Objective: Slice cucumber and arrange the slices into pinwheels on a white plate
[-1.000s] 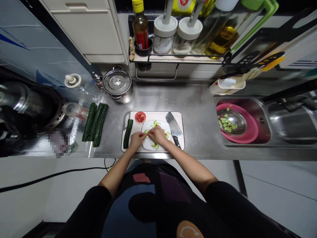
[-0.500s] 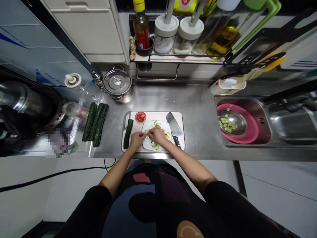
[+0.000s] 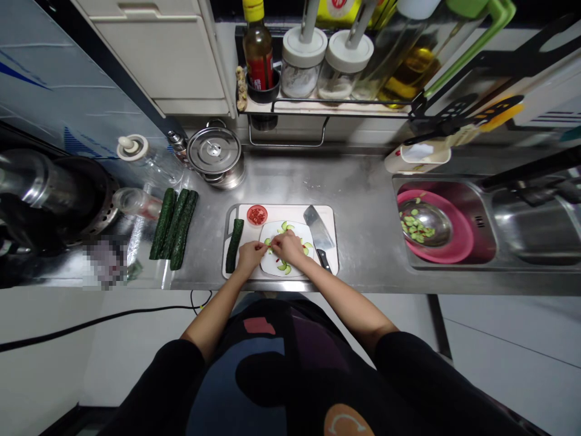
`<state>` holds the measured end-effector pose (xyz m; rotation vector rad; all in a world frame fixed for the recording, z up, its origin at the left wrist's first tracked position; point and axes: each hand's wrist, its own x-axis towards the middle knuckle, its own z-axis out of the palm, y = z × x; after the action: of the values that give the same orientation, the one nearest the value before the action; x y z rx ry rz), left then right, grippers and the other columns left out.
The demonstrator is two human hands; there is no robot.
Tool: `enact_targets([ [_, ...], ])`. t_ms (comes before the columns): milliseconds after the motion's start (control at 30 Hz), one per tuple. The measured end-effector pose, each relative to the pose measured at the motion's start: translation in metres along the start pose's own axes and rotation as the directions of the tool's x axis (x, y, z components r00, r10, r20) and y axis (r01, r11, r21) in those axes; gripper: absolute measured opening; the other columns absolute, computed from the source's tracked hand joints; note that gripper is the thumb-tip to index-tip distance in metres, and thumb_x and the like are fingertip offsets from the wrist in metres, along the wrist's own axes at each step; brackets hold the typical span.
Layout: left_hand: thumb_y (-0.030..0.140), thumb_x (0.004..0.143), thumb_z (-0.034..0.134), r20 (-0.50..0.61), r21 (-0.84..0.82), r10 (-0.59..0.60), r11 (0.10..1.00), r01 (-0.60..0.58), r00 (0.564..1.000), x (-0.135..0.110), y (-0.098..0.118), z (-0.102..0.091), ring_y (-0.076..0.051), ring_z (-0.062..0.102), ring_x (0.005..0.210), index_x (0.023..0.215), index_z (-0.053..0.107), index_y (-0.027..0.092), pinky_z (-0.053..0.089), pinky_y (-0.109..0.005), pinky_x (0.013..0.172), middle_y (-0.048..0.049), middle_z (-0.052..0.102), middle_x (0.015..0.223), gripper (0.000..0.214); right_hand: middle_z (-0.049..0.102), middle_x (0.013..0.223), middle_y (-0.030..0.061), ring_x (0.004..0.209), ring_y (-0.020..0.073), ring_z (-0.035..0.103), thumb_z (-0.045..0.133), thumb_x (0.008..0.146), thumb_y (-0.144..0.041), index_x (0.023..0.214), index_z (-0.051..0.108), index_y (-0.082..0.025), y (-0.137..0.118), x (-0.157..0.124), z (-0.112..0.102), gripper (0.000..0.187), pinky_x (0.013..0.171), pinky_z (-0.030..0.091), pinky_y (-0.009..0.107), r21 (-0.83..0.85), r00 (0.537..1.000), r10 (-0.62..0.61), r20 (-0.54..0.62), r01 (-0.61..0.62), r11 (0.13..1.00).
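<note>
Over the left part of a white plate (image 3: 272, 266), my left hand (image 3: 250, 254) and my right hand (image 3: 289, 247) meet with fingertips pinched close together. Whatever they pinch is too small to make out. Green cucumber slices (image 3: 284, 267) lie in clusters around the plate, with small red bits among them. The plate rests on a white cutting board (image 3: 290, 212). Behind my left hand is a small red dish (image 3: 257, 215) of chopped red pieces. A cucumber length (image 3: 234, 245) lies at the board's left, and a cleaver (image 3: 320, 230) at its right.
Several whole cucumbers (image 3: 173, 230) lie on the steel counter (image 3: 363, 212) to the left, near a lidded pot (image 3: 215, 151). At the right, a pink basin (image 3: 463, 236) in the sink holds a metal bowl of slices. A shelf with jars (image 3: 303, 66) runs behind.
Both hands stay at nearly the same spot over the plate, fingertips still together. The view has shifted very slightly; nothing else has visibly moved.
</note>
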<state>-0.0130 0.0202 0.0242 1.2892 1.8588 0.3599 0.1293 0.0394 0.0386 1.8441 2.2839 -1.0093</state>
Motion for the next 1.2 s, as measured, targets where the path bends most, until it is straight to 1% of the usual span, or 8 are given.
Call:
enact_targets([
  [233, 0.025, 0.073, 0.065, 0.01, -0.017, -0.004, 1.0, 0.004, 1.0, 0.0, -0.003, 0.001, -0.013, 0.062, 0.066, 0.07, 0.071, 0.018, 0.04, -0.022, 0.063, -0.0001, 0.069, 0.063, 0.011, 0.07, 0.086, 0.0037, 0.099, 0.0233, 0.05, 0.053, 0.084, -0.021, 0.083, 0.07, -0.022, 0.002, -0.002, -0.001, 0.017, 0.074, 0.036, 0.029, 0.024, 1.0, -0.003, -0.014, 0.003, 1.0],
  [500, 0.023, 0.074, 0.064, 0.014, 0.019, -0.029, 0.999, 0.029, 0.999, -0.002, 0.001, -0.003, -0.013, 0.062, 0.067, 0.075, 0.072, 0.017, 0.042, -0.023, 0.065, -0.0013, 0.07, 0.07, 0.01, 0.069, 0.086, 0.0048, 0.098, 0.0235, 0.05, 0.051, 0.084, -0.022, 0.084, 0.071, -0.022, 0.004, -0.002, -0.003, 0.019, 0.075, 0.037, 0.03, 0.034, 1.0, 0.008, -0.013, -0.007, 0.999],
  [567, 0.022, 0.075, 0.063, 0.01, 0.034, 0.013, 0.999, -0.013, 1.0, -0.004, -0.001, -0.004, -0.013, 0.061, 0.068, 0.076, 0.072, 0.017, 0.043, -0.023, 0.066, -0.0017, 0.07, 0.072, 0.01, 0.069, 0.085, 0.0049, 0.097, 0.0234, 0.049, 0.051, 0.084, -0.022, 0.083, 0.07, -0.021, 0.005, -0.004, -0.006, 0.019, 0.075, 0.037, 0.03, 0.052, 0.999, 0.016, -0.03, -0.015, 0.999],
  [633, 0.019, 0.075, 0.062, 0.019, 0.073, 0.127, 0.989, -0.129, 0.992, -0.007, -0.005, -0.004, -0.014, 0.061, 0.071, 0.077, 0.072, 0.018, 0.044, -0.024, 0.069, -0.002, 0.069, 0.075, 0.01, 0.069, 0.087, 0.0046, 0.097, 0.023, 0.049, 0.051, 0.084, -0.021, 0.083, 0.07, -0.022, 0.008, -0.006, -0.009, 0.019, 0.076, 0.036, 0.03, 0.072, 0.999, 0.021, -0.047, -0.018, 0.997],
  [733, 0.015, 0.077, 0.06, 0.06, 0.176, 0.325, 0.927, -0.33, 0.944, -0.011, -0.011, -0.002, -0.015, 0.06, 0.079, 0.079, 0.072, 0.02, 0.045, -0.025, 0.075, -0.0033, 0.067, 0.079, 0.013, 0.069, 0.09, 0.0039, 0.099, 0.023, 0.049, 0.052, 0.084, -0.021, 0.082, 0.069, -0.022, 0.011, -0.01, -0.011, 0.017, 0.076, 0.036, 0.03, 0.08, 0.998, 0.027, -0.053, -0.023, 0.997],
  [800, 0.014, 0.079, 0.058, 0.079, 0.234, 0.389, 0.888, -0.396, 0.918, -0.012, -0.014, 0.002, -0.016, 0.059, 0.082, 0.082, 0.071, 0.02, 0.045, -0.026, 0.078, -0.0043, 0.065, 0.081, 0.015, 0.069, 0.09, 0.0038, 0.099, 0.0233, 0.049, 0.052, 0.084, -0.021, 0.083, 0.069, -0.022, 0.011, -0.013, -0.011, 0.017, 0.076, 0.036, 0.03, 0.069, 0.998, 0.032, -0.046, -0.029, 0.997],
  [933, 0.015, 0.081, 0.056, 0.096, 0.287, 0.43, 0.852, -0.438, 0.898, -0.009, -0.018, 0.008, -0.016, 0.058, 0.083, 0.085, 0.071, 0.021, 0.046, -0.027, 0.078, -0.0049, 0.063, 0.082, 0.017, 0.07, 0.089, 0.0042, 0.099, 0.0237, 0.049, 0.052, 0.084, -0.022, 0.084, 0.07, -0.023, 0.009, -0.017, -0.008, 0.018, 0.075, 0.036, 0.031, 0.036, 0.999, 0.036, -0.026, -0.035, 0.999],
  [1200, 0.016, 0.082, 0.056, 0.141, 0.326, 0.422, 0.834, -0.445, 0.895, -0.005, -0.017, 0.007, -0.016, 0.058, 0.083, 0.081, 0.07, 0.018, 0.046, -0.027, 0.078, -0.0059, 0.063, 0.081, 0.014, 0.07, 0.09, 0.0038, 0.099, 0.0243, 0.048, 0.05, 0.085, -0.022, 0.085, 0.07, -0.023, 0.004, -0.017, -0.006, 0.019, 0.072, 0.034, 0.03, 0.012, 0.999, 0.038, 0.002, -0.038, 0.999],
])
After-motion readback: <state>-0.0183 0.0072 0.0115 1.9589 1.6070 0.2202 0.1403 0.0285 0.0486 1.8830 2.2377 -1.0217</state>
